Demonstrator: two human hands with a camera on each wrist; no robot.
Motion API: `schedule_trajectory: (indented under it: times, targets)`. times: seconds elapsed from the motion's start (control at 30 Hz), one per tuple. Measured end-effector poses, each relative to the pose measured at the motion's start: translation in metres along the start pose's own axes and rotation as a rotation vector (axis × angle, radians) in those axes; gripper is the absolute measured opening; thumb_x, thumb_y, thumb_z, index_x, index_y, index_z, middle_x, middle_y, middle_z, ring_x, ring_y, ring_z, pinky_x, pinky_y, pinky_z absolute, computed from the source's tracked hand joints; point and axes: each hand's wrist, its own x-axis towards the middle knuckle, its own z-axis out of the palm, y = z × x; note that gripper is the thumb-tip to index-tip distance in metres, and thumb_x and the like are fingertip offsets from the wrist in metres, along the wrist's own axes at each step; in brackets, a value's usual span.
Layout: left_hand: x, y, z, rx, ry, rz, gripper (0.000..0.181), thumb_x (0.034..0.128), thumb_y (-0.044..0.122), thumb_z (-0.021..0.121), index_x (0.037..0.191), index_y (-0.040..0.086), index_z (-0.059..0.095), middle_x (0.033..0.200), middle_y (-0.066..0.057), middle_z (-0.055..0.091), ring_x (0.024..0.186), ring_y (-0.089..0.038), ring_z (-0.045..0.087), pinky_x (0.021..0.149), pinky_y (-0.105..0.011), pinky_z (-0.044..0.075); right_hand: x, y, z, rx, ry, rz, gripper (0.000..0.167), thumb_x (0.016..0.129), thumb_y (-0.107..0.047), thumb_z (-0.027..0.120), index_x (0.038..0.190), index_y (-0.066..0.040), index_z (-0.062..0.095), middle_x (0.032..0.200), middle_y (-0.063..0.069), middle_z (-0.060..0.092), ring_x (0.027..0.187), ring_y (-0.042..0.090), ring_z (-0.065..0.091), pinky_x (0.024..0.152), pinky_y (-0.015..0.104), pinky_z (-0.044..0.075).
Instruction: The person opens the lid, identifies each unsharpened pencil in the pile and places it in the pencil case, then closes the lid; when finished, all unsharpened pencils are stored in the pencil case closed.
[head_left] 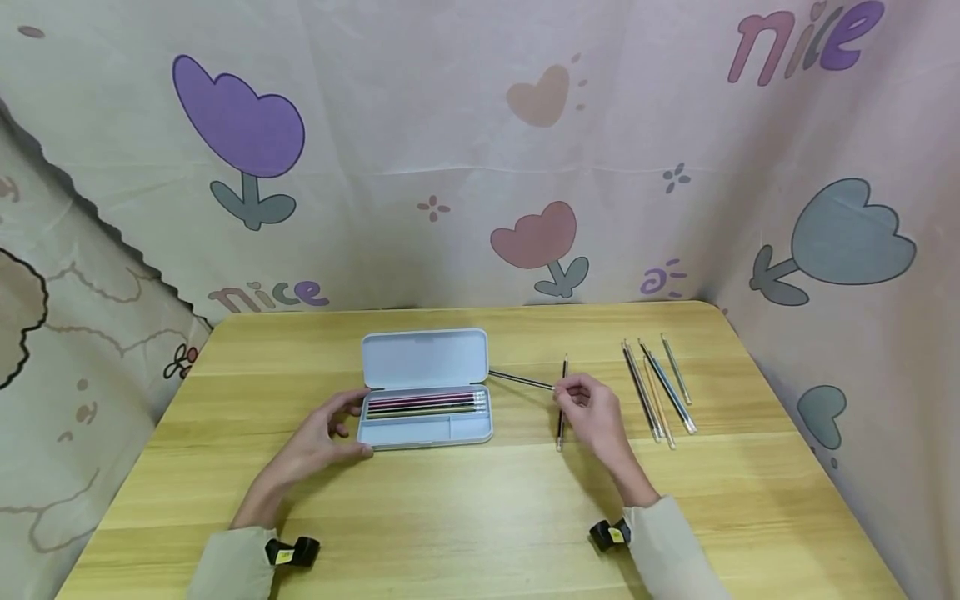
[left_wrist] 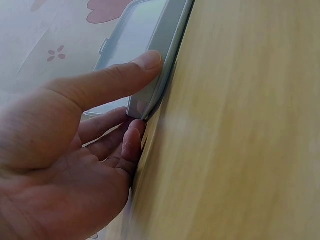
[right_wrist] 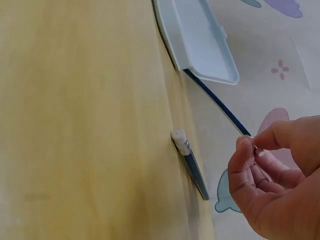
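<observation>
An open light-blue pencil case (head_left: 413,432) lies on the table, its lid (head_left: 424,358) tipped back. Several pencils (head_left: 426,406) lie side by side in its long compartment. My left hand (head_left: 327,433) grips the case's left end, thumb at the front corner and fingers behind; the left wrist view shows the thumb (left_wrist: 148,62) against its wall. With thumb and fingertips my right hand (head_left: 592,414) pinches a dark striped pencil (head_left: 522,381) by its end. That pencil slants left, its far end by the case's right side. Another dark pencil (head_left: 560,433) lies beneath the right hand.
Several loose pencils (head_left: 654,392) lie in a loose group right of the right hand. A printed curtain (head_left: 420,108) hangs behind the wooden table (head_left: 450,525). Each sleeve carries a small black device (head_left: 292,552) at the wrist.
</observation>
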Motion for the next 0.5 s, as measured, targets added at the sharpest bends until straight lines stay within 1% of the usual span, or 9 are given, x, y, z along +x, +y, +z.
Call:
schedule_trajectory:
  times: [0.1, 0.2, 0.27, 0.37, 0.5]
  targets:
    - [0.0, 0.0, 0.0, 0.002, 0.002, 0.009, 0.088, 0.0768, 0.014, 0.091, 0.152, 0.006, 0.045, 0.127, -0.017, 0.057, 0.097, -0.029, 0.048, 0.082, -0.031, 0.043, 0.002, 0.0, -0.004, 0.094, 0.005, 0.021, 0.009, 0.097, 0.003, 0.063, 0.106, 0.005, 0.067, 0.098, 0.024, 0.071, 0.084, 0.04, 0.069, 0.068, 0.039, 0.059]
    - [0.001, 0.001, 0.0, 0.002, 0.003, 0.02, 0.088, 0.0772, 0.015, 0.09, 0.152, 0.005, 0.045, 0.127, -0.017, 0.057, 0.098, -0.029, 0.049, 0.082, -0.031, 0.043, 0.004, -0.003, -0.011, 0.156, 0.035, 0.013, 0.01, 0.098, 0.003, 0.063, 0.106, 0.007, 0.067, 0.099, 0.026, 0.071, 0.086, 0.039, 0.07, 0.07, 0.04, 0.059]
    - [0.001, 0.001, 0.0, 0.003, 0.004, 0.025, 0.087, 0.0773, 0.015, 0.09, 0.151, 0.005, 0.045, 0.128, -0.017, 0.058, 0.098, -0.029, 0.049, 0.083, -0.03, 0.043, 0.005, -0.005, -0.016, 0.181, 0.073, -0.01, 0.01, 0.097, 0.002, 0.065, 0.106, 0.008, 0.067, 0.098, 0.027, 0.071, 0.084, 0.033, 0.071, 0.069, 0.037, 0.059]
    - [0.001, 0.002, 0.0, 0.002, 0.003, 0.027, 0.087, 0.0772, 0.014, 0.09, 0.151, 0.004, 0.045, 0.127, -0.017, 0.057, 0.098, -0.029, 0.049, 0.083, -0.03, 0.043, 0.006, -0.009, -0.024, 0.204, 0.137, -0.06, 0.012, 0.097, 0.001, 0.067, 0.106, 0.01, 0.067, 0.097, 0.029, 0.07, 0.077, 0.022, 0.071, 0.067, 0.031, 0.058]
    - [0.001, 0.001, 0.0, -0.001, 0.001, 0.028, 0.087, 0.0772, 0.013, 0.09, 0.151, 0.004, 0.045, 0.127, -0.017, 0.057, 0.097, -0.029, 0.049, 0.082, -0.03, 0.043, 0.007, -0.015, -0.031, 0.24, 0.241, -0.128, 0.014, 0.097, 0.001, 0.066, 0.106, 0.012, 0.065, 0.096, 0.033, 0.067, 0.069, 0.01, 0.065, 0.062, 0.025, 0.056]
